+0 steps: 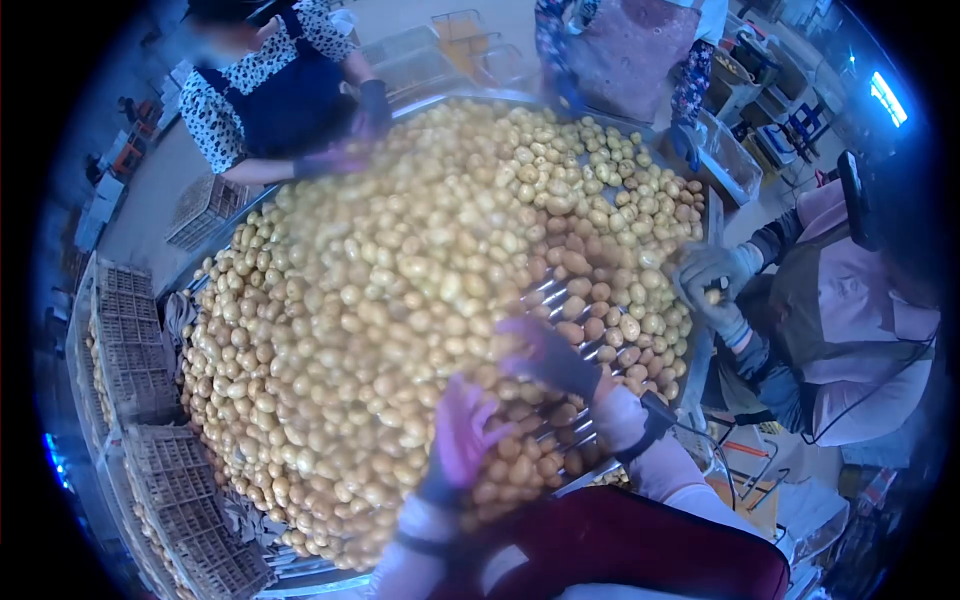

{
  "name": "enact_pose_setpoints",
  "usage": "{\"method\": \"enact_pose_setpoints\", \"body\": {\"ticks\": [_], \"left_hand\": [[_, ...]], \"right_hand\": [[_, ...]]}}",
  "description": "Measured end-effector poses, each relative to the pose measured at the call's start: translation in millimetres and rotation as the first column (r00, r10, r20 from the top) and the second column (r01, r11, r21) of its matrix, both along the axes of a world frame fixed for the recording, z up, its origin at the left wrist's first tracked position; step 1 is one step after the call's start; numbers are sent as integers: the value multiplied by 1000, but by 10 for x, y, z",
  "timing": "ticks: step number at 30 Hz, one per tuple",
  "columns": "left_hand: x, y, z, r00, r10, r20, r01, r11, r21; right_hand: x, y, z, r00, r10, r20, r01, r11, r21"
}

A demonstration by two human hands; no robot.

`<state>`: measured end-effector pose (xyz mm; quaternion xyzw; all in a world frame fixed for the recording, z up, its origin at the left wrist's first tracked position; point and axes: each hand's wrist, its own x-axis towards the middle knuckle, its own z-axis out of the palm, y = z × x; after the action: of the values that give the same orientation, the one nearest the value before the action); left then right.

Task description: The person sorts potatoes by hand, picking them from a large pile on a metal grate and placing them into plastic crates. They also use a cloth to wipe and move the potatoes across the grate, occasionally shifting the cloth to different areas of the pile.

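Observation:
A large heap of small, round to oval, yellow-brown produce (pixel 390 290), like potatoes or kiwifruit, covers a metal-edged table. My left hand (pixel 465 430), in a pink-purple glove, is over the near part of the heap with its fingers apart and nothing visible in them. To its right, my right hand (pixel 545 352) reaches leftward over the heap in a similar dark-cuffed glove. Its fingers are blurred but look stretched out, and I see nothing held. Browner pieces (pixel 515 460) lie by both hands, with metal bars (pixel 583 425) showing between them.
Stacked plastic crates (pixel 135 335) line the left side. Another crate (pixel 205 210) stands beyond the table's far-left edge. A co-worker's gloved hands (pixel 718 285) hold a piece on the right. Two other people (pixel 275 105) (pixel 635 50) stand along the far edge.

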<state>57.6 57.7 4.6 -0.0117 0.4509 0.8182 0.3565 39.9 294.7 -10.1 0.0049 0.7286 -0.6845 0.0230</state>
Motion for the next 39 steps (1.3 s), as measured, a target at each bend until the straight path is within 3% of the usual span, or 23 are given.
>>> {"method": "enact_pose_setpoints", "body": {"ticks": [2,3,4,6,9,11,12,14,16,17,19,21,23,24,25,27,28,29,31,34,35,36,39], "left_hand": [[-121,73,76,911,33,411,-149,956,252],[-166,80,8,893,28,449,-163,950,265],[-197,91,-56,876,25,482,-180,943,278],[-235,109,-148,851,-5,526,-156,953,261],[-240,78,-286,807,-35,590,-131,963,236],[-211,59,-411,899,-8,438,-65,986,153],[-138,73,-489,968,5,250,-21,998,63],[-92,116,-483,997,-62,-43,57,992,-113],[-142,202,-445,974,-136,-180,95,971,-219],[-152,244,-416,964,-151,-218,95,963,-250],[-163,252,-378,954,-151,-258,93,970,-224],[-225,202,-387,882,-214,-419,147,971,-188],[-266,209,-321,938,-157,-311,148,988,-53],[-253,237,-179,995,-72,-66,75,996,48],[-249,246,-103,982,1,190,-25,992,127],[-343,113,-213,907,-68,416,-73,947,313],[-354,96,-186,875,-51,482,-120,941,318],[-365,79,-160,838,-33,545,-169,933,317],[-358,122,106,802,140,581,-274,950,150],[-322,-137,-192,826,34,562,-259,910,325],[-315,-22,-41,735,251,629,-380,922,76],[-304,-57,-53,776,212,594,-316,946,75],[-279,-48,-116,844,112,524,-185,979,88]], "right_hand": [[25,-80,136,999,-31,-35,25,988,-153],[34,-82,151,997,-48,-53,35,973,-230],[-24,35,69,988,-146,-55,148,988,38],[-262,395,-334,939,-315,-135,337,772,539],[-518,551,-1230,969,-247,-20,172,610,773],[-629,548,-1176,962,-265,71,106,598,794],[-656,535,-1137,955,-272,119,69,593,802],[-493,426,-1015,920,-369,-132,356,645,676],[-298,314,-790,808,-467,-359,588,657,471],[-178,161,-544,865,-470,-179,502,806,312],[91,-219,-100,907,-323,-269,401,856,326],[290,-492,-173,940,-89,-328,177,952,249],[304,-527,246,908,54,-416,157,876,457],[289,-534,393,886,134,-444,153,820,552],[198,-504,295,884,109,-455,149,856,495],[-109,-403,48,886,-78,-457,289,863,415],[-266,-347,-87,877,-170,-449,358,855,376],[-425,-283,-237,854,-144,-501,398,800,449],[-735,-165,-535,801,-74,-594,483,667,568],[-801,358,-906,928,34,-370,294,543,786],[-801,600,-796,959,101,-264,193,448,873],[-778,810,-679,978,151,-145,86,341,936],[-812,1136,-620,911,-178,-371,404,210,890]]}}
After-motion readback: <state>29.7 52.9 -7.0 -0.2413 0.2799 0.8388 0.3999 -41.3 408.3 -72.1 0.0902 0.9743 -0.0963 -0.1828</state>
